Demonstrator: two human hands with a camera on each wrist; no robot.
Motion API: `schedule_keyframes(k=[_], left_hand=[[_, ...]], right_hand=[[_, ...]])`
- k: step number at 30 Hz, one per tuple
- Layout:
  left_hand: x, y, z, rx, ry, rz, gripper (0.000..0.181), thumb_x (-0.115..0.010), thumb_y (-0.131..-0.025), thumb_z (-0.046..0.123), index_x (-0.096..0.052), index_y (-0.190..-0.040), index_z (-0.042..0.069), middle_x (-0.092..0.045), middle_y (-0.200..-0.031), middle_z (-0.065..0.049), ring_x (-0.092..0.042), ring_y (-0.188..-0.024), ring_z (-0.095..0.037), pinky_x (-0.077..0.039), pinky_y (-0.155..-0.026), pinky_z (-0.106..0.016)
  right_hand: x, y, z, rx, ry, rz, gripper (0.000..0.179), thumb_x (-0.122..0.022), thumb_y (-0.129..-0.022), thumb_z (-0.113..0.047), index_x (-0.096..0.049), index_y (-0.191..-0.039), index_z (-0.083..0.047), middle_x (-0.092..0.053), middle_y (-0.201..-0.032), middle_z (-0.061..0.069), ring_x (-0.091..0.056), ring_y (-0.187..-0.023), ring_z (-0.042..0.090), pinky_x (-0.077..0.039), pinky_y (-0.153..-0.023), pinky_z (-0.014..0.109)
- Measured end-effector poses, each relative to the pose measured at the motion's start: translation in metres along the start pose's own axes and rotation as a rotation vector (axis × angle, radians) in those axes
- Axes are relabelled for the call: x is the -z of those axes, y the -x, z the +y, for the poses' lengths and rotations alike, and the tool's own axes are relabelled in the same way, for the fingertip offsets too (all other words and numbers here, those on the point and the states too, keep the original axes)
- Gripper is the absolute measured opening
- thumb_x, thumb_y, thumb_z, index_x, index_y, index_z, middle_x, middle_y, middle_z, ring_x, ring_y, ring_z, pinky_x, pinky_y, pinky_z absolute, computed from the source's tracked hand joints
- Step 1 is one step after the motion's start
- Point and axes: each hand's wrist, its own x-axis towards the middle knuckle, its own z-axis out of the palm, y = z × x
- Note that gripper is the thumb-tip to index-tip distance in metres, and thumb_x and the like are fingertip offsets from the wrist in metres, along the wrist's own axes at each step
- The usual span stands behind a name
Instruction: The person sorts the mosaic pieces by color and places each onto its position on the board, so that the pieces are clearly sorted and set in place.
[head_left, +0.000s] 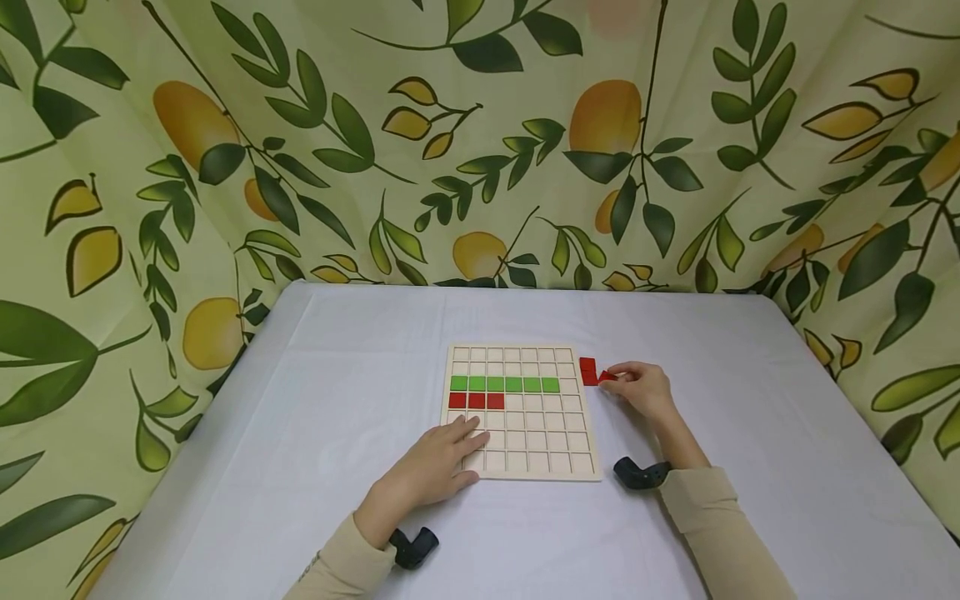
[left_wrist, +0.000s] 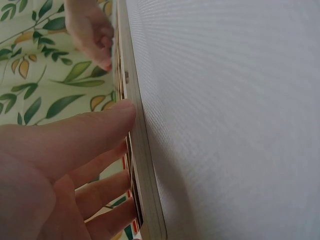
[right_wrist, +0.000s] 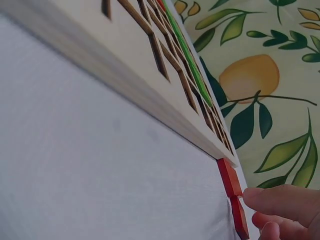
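A pale wooden grid board (head_left: 537, 463) lies on the white table. Several green tiles (head_left: 513, 384) fill most of one row, and three red tiles (head_left: 476, 401) sit in the row below, at its left end. My left hand (head_left: 427, 467) rests on the board's lower left part with fingers spread, its thumb at the front edge (left_wrist: 142, 150). Off the board's upper right side, my right hand (head_left: 641, 387) pinches a tilted red tile (head_left: 606, 377) between thumb and fingertips. Loose red tiles (head_left: 588, 367) lie beside it against the board's edge.
The white tablecloth (head_left: 360, 375) spreads around the board. A curtain printed with leaves and fruit (head_left: 480, 167) hangs behind and at both sides. Each wrist wears a black device, one by the left cuff (head_left: 415, 548) and one by the right (head_left: 640, 473).
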Motion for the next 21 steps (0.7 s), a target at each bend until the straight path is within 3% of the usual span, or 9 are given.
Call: schedule_keyframes(k=[7,21], left_hand=[[-0.0003,-0.0001,-0.0008,-0.001,0.0,-0.001,0.054,-0.063,-0.092,0.027,-0.049,-0.142,0.012,-0.043,-0.152,-0.012,-0.039,-0.143,-0.033,-0.037,-0.114,-0.048],[-0.001,-0.001,-0.0013,-0.001,-0.002,-0.004,0.055,-0.062,-0.092,0.027,-0.048,-0.143,0.013,-0.042,-0.153,-0.011,-0.038,-0.144,-0.033,-0.037,-0.114,-0.048]], right_hand=[[0.0009,-0.0024,0.0055,-0.033,0.028,0.018,0.041,-0.074,-0.082,-0.019,-0.066,-0.115,0.003,-0.051,-0.065,-0.005,-0.046,-0.068,0.013,-0.037,-0.058,0.021],[0.0025,-0.0054,0.0081,-0.064,0.035,0.012,0.042,-0.072,-0.083,-0.017,-0.064,-0.117,0.005,-0.048,-0.063,-0.003,-0.045,-0.066,0.014,-0.036,-0.057,0.023]])
